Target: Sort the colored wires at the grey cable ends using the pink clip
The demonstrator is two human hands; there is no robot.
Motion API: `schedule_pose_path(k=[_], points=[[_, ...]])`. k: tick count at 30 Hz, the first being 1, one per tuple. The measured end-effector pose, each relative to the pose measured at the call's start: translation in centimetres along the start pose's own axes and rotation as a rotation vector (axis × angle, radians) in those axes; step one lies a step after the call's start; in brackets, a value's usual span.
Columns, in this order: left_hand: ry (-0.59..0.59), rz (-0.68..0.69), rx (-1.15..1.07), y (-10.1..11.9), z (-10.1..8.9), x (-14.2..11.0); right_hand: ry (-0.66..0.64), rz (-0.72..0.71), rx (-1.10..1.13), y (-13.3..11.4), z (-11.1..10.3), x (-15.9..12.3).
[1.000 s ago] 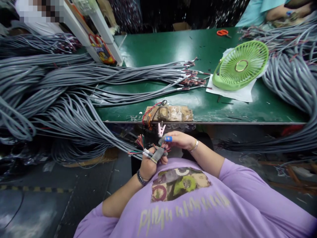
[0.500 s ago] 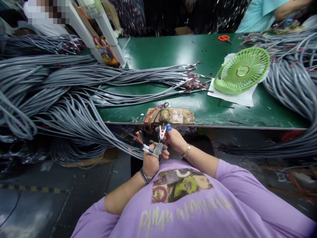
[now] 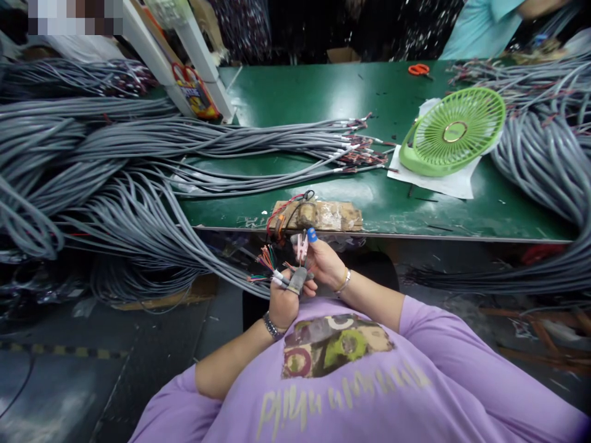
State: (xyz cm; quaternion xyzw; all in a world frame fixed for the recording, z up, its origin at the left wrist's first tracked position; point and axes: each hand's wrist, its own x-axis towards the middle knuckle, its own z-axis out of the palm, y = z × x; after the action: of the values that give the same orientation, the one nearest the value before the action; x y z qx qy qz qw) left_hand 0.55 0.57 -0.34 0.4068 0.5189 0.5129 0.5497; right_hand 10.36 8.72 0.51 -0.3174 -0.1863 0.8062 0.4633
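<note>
My left hand [image 3: 282,301] is closed round the end of a grey cable [image 3: 217,266] just below the table edge; its thumb wears a grey sleeve, and coloured wires [image 3: 266,258] fan out from the cable end. My right hand [image 3: 323,261], with a blue cap on one fingertip, is pinched on a small pink clip [image 3: 301,245] right above those wires. Both hands are close together in front of my purple shirt.
Thick bundles of grey cable [image 3: 92,166] cover the left and spill off the green table [image 3: 323,92]. A taped wooden block [image 3: 318,215] sits at the table edge. A green fan [image 3: 455,130] on white paper, orange scissors [image 3: 418,69], more cables at right. Other people sit beyond.
My right hand has risen from beside the left hand toward the table edge, taking hold at the pink clip. The left hand has kept its grip on the cable end.
</note>
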Motion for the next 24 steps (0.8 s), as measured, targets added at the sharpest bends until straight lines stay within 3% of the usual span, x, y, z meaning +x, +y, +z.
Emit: schedule_pose_path(k=[7, 11, 18, 22, 24], points=[[0.008, 0.0, 0.006, 0.2, -0.1, -0.2, 0.058, 0.08, 0.027, 0.2, -0.3, 0.0], [0.019, -0.01, -0.024, 0.2, -0.2, -0.4, 0.027, 0.138, 0.06, 0.1, -0.6, -0.2], [0.013, 0.009, -0.02, 0.8, -0.6, -1.3, -0.129, 0.211, 0.036, -0.3, -2.8, -0.8], [0.038, 0.011, -0.016, 0.6, -0.7, -1.3, -0.297, 0.281, -0.115, -0.9, -4.6, -1.6], [0.055, 0.026, -0.031, 0.3, -0.8, -1.1, -0.304, 0.284, -0.177, -1.2, -5.0, -1.7]])
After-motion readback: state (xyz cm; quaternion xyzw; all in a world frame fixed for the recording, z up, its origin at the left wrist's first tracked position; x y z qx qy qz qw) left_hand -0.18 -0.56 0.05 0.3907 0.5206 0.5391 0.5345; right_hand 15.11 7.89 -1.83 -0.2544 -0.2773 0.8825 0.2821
